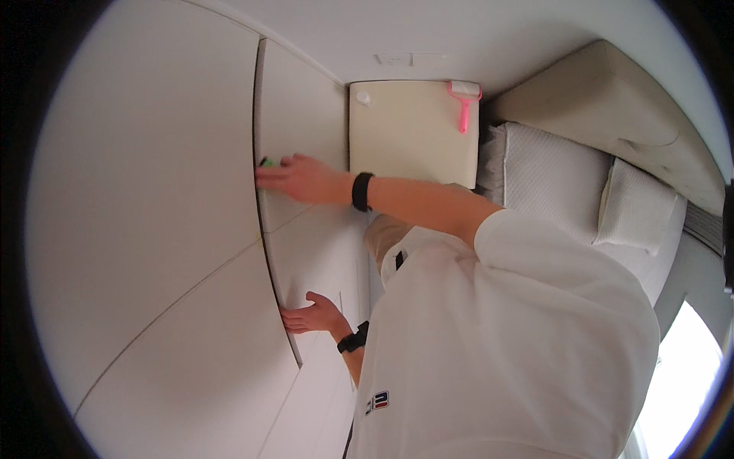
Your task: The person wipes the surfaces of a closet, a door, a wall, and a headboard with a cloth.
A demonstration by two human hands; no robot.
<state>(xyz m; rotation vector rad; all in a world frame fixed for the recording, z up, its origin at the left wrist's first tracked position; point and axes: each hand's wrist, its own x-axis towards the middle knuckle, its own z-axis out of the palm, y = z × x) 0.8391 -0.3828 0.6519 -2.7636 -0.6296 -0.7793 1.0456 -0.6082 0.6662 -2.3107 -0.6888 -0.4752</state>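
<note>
My right hand is the upper one in the head view, with a black band on its wrist. A small green and black thing is held by its fingers; most of it is covered, so its kind does not show. The fingertips reach the dark edge of a white panel. Lower down, my left hand rests its outstretched fingers near that same edge, thumb apart. A black watch is on that wrist. Both hands lie over a second white panel.
A cream bedside table stands by the wall, bearing a pink-handled lint roller and a small white object. Beyond it are a bed with a grey pillow, a padded headboard and a bright window.
</note>
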